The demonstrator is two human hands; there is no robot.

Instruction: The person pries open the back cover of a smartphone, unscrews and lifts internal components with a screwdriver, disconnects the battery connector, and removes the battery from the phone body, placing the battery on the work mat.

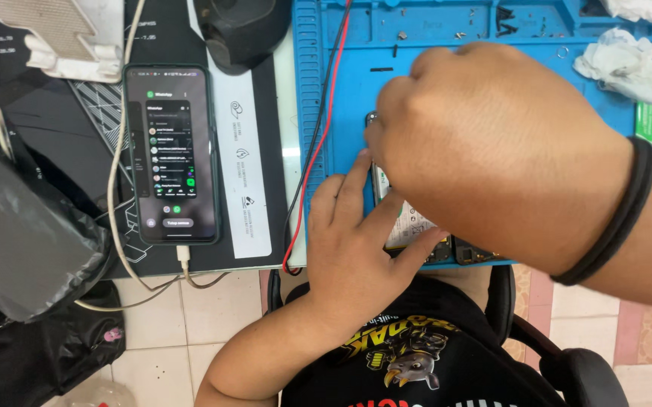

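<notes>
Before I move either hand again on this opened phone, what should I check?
1. Left hand steadies the opened phone with exposed circuit board: ok, fingers pressed flat on it.
2. Right hand grip: cannot tell, its back hides the fingertips.
3. Phone sits fully on the blue silicone repair mat: ok, though near the front edge.
4. Red and black wires clear of the work: ok, lying left of the left hand.
5. Small loose screws in the mat's top tray: ok, away from both hands.
</notes>
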